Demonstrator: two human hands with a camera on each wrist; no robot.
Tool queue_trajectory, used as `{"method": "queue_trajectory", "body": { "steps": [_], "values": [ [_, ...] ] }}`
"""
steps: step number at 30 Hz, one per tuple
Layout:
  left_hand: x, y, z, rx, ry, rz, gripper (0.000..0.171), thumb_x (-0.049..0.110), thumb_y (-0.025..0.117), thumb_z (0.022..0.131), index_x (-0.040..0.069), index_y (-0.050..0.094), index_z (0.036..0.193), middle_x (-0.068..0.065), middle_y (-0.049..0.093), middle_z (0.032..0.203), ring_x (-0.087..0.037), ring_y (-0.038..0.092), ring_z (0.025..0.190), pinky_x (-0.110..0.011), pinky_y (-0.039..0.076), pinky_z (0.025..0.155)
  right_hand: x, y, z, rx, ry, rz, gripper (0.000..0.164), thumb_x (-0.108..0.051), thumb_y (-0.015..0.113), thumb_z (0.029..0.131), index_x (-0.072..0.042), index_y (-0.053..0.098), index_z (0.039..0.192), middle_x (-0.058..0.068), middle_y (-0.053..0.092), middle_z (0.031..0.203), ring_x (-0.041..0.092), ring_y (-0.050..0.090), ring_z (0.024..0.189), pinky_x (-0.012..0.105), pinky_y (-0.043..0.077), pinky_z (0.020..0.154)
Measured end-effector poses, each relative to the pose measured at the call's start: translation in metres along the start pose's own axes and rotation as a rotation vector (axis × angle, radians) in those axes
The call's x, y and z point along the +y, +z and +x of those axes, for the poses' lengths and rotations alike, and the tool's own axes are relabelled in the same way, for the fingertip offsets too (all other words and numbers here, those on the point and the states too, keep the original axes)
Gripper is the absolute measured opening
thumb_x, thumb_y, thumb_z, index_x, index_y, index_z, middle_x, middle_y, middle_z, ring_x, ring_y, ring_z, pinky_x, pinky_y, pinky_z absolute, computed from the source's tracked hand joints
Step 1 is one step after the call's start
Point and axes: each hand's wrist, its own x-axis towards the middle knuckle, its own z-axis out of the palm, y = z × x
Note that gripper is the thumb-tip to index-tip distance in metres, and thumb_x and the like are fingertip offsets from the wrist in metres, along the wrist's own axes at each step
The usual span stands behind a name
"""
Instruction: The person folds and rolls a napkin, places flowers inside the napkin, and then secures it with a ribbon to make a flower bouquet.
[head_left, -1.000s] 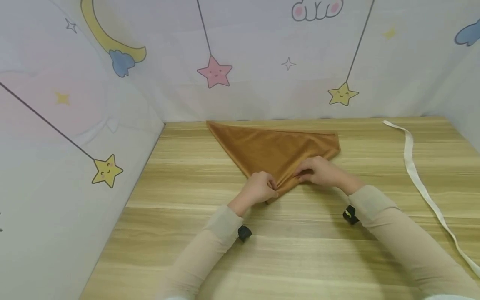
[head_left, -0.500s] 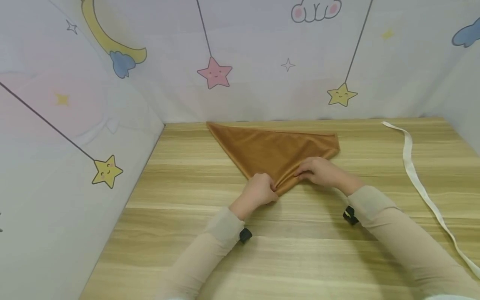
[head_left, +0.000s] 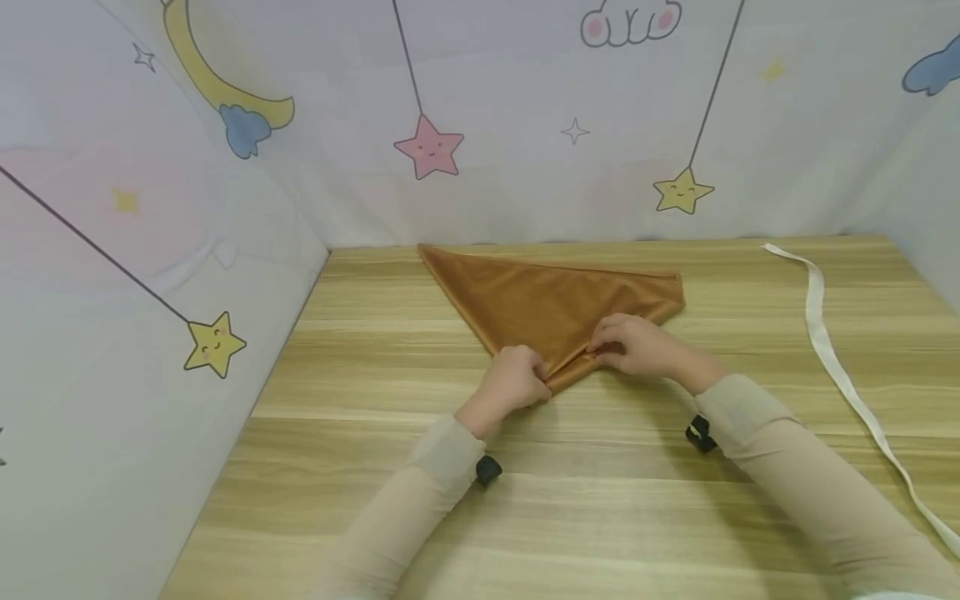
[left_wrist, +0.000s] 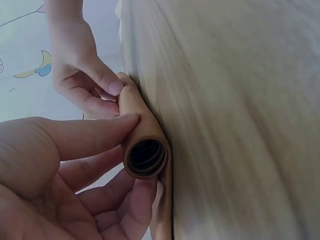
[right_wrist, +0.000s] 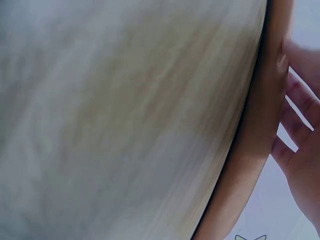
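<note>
A brown cloth, roughly a triangle, lies at the back middle of the table in the head view. Its near right edge is rolled into a tube, whose hollow end faces the left wrist camera. My left hand grips that end, thumb on one side and fingers curled on the other. Farther along the tube, my right hand pinches it between thumb and fingers. In the right wrist view the tube runs as a smooth brown band along the table, my right fingers against its side.
A long white ribbon curves down the right side of the wood-grain table. Pale curtains printed with stars and a moon stand behind the table and at its sides.
The cloth has shifted slightly right and toward me. A tip of it that showed below my left hand is now hidden. Both hands remain on the rolled edge, with small finger movements.
</note>
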Motion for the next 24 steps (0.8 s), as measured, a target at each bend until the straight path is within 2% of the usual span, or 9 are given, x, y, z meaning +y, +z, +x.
{"method": "queue_trajectory", "body": {
  "steps": [4, 7, 11, 14, 16, 20, 24],
  "values": [
    [-0.002, 0.000, 0.002, -0.036, -0.030, -0.047, 0.019, 0.015, 0.074, 0.069, 0.013, 0.059, 0.057, 0.007, 0.052, 0.057, -0.009, 0.047, 0.053, -0.021, 0.038, 0.052, -0.002, -0.001, -0.001, -0.034, 0.035, -0.024, 0.020, -0.017, 0.071, 0.075, -0.010, 0.069, 0.094, -0.001, 0.061, 0.094, 0.018, 0.053, 0.095, 0.037, 0.042, 0.085],
    [-0.005, 0.000, 0.004, -0.060, -0.042, -0.071, 0.017, 0.016, 0.072, 0.071, 0.011, 0.061, 0.059, 0.003, 0.057, 0.059, -0.011, 0.049, 0.053, -0.023, 0.040, 0.050, -0.001, 0.000, -0.001, -0.030, 0.022, -0.036, 0.018, -0.017, 0.070, 0.077, -0.009, 0.069, 0.093, 0.001, 0.062, 0.094, 0.018, 0.053, 0.094, 0.037, 0.042, 0.085],
    [-0.005, 0.001, 0.003, -0.036, -0.033, -0.029, 0.012, 0.017, 0.072, 0.071, 0.011, 0.064, 0.064, -0.001, 0.065, 0.074, -0.013, 0.054, 0.063, -0.023, 0.042, 0.056, 0.000, 0.002, 0.001, -0.016, -0.014, -0.055, 0.013, -0.016, 0.067, 0.079, -0.009, 0.068, 0.090, 0.001, 0.063, 0.091, 0.018, 0.055, 0.090, 0.036, 0.044, 0.082],
    [-0.001, 0.001, 0.001, 0.013, -0.007, 0.037, 0.012, 0.017, 0.071, 0.069, 0.013, 0.062, 0.063, 0.002, 0.062, 0.071, -0.012, 0.052, 0.063, -0.022, 0.041, 0.056, 0.000, 0.002, 0.002, -0.014, -0.015, -0.063, 0.012, -0.015, 0.066, 0.080, -0.009, 0.068, 0.091, 0.001, 0.064, 0.089, 0.018, 0.056, 0.089, 0.035, 0.044, 0.081],
    [0.002, 0.001, -0.001, 0.030, 0.008, 0.080, 0.014, 0.016, 0.071, 0.068, 0.014, 0.059, 0.061, 0.003, 0.057, 0.064, -0.013, 0.049, 0.058, -0.024, 0.039, 0.051, 0.000, 0.002, 0.002, -0.017, -0.008, -0.069, 0.012, -0.014, 0.066, 0.080, -0.009, 0.069, 0.091, 0.001, 0.064, 0.088, 0.018, 0.056, 0.088, 0.035, 0.044, 0.081],
    [0.006, 0.001, -0.004, 0.031, 0.031, 0.150, 0.017, 0.015, 0.072, 0.063, 0.015, 0.056, 0.059, 0.005, 0.053, 0.061, -0.013, 0.048, 0.056, -0.025, 0.037, 0.049, -0.001, 0.001, 0.002, -0.028, 0.016, -0.072, 0.011, -0.013, 0.065, 0.081, -0.010, 0.069, 0.091, 0.000, 0.064, 0.087, 0.019, 0.057, 0.088, 0.037, 0.045, 0.081],
    [0.005, 0.001, -0.004, 0.037, 0.041, 0.186, 0.014, 0.012, 0.071, 0.061, 0.015, 0.058, 0.059, 0.005, 0.056, 0.062, -0.013, 0.050, 0.060, -0.026, 0.039, 0.055, -0.001, 0.002, 0.003, -0.047, 0.037, -0.065, 0.013, -0.015, 0.064, 0.082, -0.011, 0.068, 0.093, 0.001, 0.065, 0.090, 0.020, 0.058, 0.090, 0.038, 0.045, 0.082]
  ]
}}
